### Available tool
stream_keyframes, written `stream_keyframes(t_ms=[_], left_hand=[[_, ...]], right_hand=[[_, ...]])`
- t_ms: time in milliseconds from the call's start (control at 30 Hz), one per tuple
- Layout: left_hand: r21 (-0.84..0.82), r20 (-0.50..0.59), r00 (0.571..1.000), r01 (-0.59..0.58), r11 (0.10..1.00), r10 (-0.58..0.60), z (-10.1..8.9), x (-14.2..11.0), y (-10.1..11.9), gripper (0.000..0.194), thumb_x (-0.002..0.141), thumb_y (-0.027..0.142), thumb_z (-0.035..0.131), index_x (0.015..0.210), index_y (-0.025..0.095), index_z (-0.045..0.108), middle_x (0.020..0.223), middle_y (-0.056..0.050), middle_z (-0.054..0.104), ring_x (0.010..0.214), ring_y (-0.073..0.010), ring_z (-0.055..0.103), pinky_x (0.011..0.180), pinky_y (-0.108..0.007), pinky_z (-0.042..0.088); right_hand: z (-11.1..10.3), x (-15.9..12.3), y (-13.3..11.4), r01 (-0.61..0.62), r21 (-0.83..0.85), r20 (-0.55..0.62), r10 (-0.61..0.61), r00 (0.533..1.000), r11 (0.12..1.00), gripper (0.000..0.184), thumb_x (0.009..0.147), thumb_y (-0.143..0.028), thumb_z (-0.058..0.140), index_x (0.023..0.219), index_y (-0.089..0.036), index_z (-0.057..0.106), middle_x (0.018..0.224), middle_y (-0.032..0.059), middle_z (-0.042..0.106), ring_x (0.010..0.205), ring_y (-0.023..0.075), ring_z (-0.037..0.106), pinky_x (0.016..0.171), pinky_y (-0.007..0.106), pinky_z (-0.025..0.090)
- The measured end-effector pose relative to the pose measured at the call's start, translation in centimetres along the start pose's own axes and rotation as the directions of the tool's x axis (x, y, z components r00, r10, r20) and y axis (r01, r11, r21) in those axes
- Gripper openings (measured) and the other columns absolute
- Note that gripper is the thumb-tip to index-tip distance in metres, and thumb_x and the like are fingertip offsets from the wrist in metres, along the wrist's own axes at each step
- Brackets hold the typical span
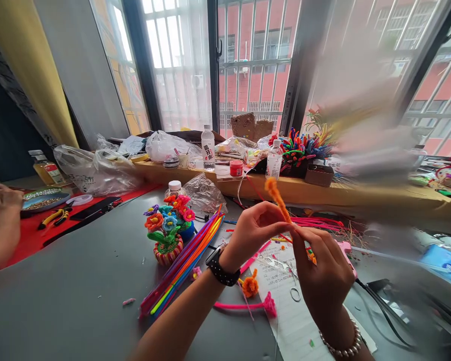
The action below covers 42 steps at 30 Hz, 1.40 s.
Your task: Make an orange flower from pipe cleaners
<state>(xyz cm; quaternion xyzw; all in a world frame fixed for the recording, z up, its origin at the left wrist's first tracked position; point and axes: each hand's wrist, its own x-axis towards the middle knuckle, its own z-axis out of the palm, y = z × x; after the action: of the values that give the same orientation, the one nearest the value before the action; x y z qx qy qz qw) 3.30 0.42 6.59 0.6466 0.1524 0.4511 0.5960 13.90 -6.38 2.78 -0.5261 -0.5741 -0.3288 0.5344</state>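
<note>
An orange pipe cleaner (pixel 278 198) rises from between my hands, its fuzzy top end folded into a loop. My left hand (pixel 256 231) pinches it from the left. The fingertips of my right hand (pixel 323 265) close on its lower part, and a bit of orange shows between those fingers. Below my hands lie an orange pipe-cleaner flower (pixel 250 286) and a pink pipe-cleaner stem with a flared end (pixel 269 304). Scissors (pixel 280 264) rest on a printed sheet (pixel 289 321) under my right hand.
Left of my forearm lies a bundle of coloured pipe cleaners (pixel 191 260) beside a striped pot of fuzzy flowers (pixel 167 248). A pink glue gun (pixel 346 248) and cables are at right. Bottles (pixel 208 150) stand on the sill. Another person's hand (pixel 2 200) is far left.
</note>
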Motion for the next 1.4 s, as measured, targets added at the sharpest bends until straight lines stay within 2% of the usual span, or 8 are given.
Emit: stream_keyframes(t_ms=[200, 367, 600, 867, 1033, 1233, 1333, 1400], left_hand=[[-0.031, -0.003, 0.999, 0.049, 0.998, -0.049, 0.3, -0.3, 0.3, 0.026, 0.057, 0.032, 0.072, 0.069, 0.012, 0.059, 0.068, -0.001, 0.059, 0.062, -0.0092, 0.052, 0.06, -0.022, 0.042], [-0.005, -0.003, 0.998, 0.062, 0.998, -0.062, -0.2, -0.1, 0.3, 0.021, 0.06, 0.028, 0.07, 0.068, 0.012, 0.061, 0.067, -0.001, 0.058, 0.063, -0.0096, 0.051, 0.061, -0.022, 0.041], [0.004, 0.123, 0.99, -0.073, 0.997, 0.072, -1.6, 0.4, 0.5, 0.013, 0.062, 0.024, 0.069, 0.061, 0.013, 0.063, 0.073, -0.001, 0.049, 0.067, -0.01, 0.047, 0.06, -0.021, 0.038], [-0.209, 0.244, 0.968, 0.113, 0.971, -0.061, -1.6, 0.4, 0.0, 0.013, 0.062, 0.023, 0.068, 0.059, 0.013, 0.06, 0.067, 0.0, 0.046, 0.064, -0.0097, 0.045, 0.06, -0.022, 0.036], [-0.326, 0.354, 0.927, 0.248, 0.912, -0.125, -1.2, 0.3, -0.5, 0.017, 0.059, 0.027, 0.07, 0.059, 0.013, 0.059, 0.066, 0.0, 0.046, 0.059, -0.0089, 0.046, 0.055, -0.022, 0.036], [-0.355, 0.397, 0.9, 0.333, 0.874, -0.181, -1.0, 0.1, -1.0, 0.023, 0.054, 0.029, 0.073, 0.056, 0.014, 0.057, 0.067, 0.0, 0.046, 0.059, -0.0086, 0.047, 0.056, -0.021, 0.038], [-0.316, 0.406, 0.887, 0.36, 0.878, -0.218, -1.2, 0.2, -1.1, 0.025, 0.055, 0.033, 0.073, 0.061, 0.014, 0.057, 0.063, 0.0, 0.048, 0.056, -0.009, 0.048, 0.053, -0.021, 0.037], [-0.277, 0.361, 0.909, 0.317, 0.907, -0.207, -1.2, 0.3, -0.9, 0.024, 0.058, 0.032, 0.071, 0.065, 0.013, 0.059, 0.062, 0.0, 0.05, 0.055, -0.0084, 0.049, 0.053, -0.021, 0.038]], right_hand=[[0.0, 0.1, -0.3, -0.026, 0.011, -0.011, 0.026, 1.0, 1.0, 0.007, 0.076, -0.015, 0.058, 0.082, -0.018, 0.059, 0.074, 0.0036, 0.065, 0.069, 0.0145, 0.06, 0.065, 0.026, 0.044], [-0.3, 0.3, -0.5, -0.247, 0.209, 0.073, 0.237, 0.969, 0.946, 0.002, 0.075, -0.021, 0.059, 0.076, -0.019, 0.06, 0.071, 0.0019, 0.064, 0.066, 0.0148, 0.059, 0.064, 0.027, 0.045], [-0.1, 0.5, 0.2, -0.644, 0.576, 0.51, 0.394, 0.765, 0.504, 0.013, 0.075, -0.03, 0.057, 0.072, -0.019, 0.064, 0.065, 0.0006, 0.062, 0.062, 0.0134, 0.056, 0.056, 0.025, 0.046], [-0.4, 0.8, 0.1, -0.828, 0.56, 0.796, 0.301, 0.525, -0.038, 0.015, 0.074, -0.033, 0.059, 0.078, -0.02, 0.067, 0.067, 0.0004, 0.063, 0.062, 0.0112, 0.057, 0.064, 0.025, 0.048], [-0.4, 1.1, -0.3, -0.855, 0.482, 0.87, 0.222, 0.441, -0.193, 0.018, 0.072, -0.034, 0.061, 0.07, -0.016, 0.066, 0.06, 0.0007, 0.059, 0.057, 0.0099, 0.054, 0.059, 0.023, 0.047], [0.0, 0.6, -0.8, -0.854, 0.299, 0.94, -0.02, 0.339, -0.425, 0.025, 0.072, -0.039, 0.059, 0.063, -0.015, 0.062, 0.055, -0.001, 0.053, 0.046, 0.0066, 0.045, 0.048, 0.021, 0.042], [0.3, 0.6, -1.0, -0.84, 0.3, 0.939, -0.014, 0.343, -0.452, 0.026, 0.071, -0.039, 0.06, 0.06, -0.016, 0.057, 0.05, -0.0046, 0.043, 0.039, 0.0032, 0.026, 0.037, 0.017, 0.028], [0.5, 0.6, -0.9, -0.836, 0.389, 0.92, 0.115, 0.375, -0.386, 0.026, 0.07, -0.04, 0.06, 0.061, -0.016, 0.056, 0.051, -0.0049, 0.041, 0.04, 0.0033, 0.021, 0.036, 0.017, 0.022]])
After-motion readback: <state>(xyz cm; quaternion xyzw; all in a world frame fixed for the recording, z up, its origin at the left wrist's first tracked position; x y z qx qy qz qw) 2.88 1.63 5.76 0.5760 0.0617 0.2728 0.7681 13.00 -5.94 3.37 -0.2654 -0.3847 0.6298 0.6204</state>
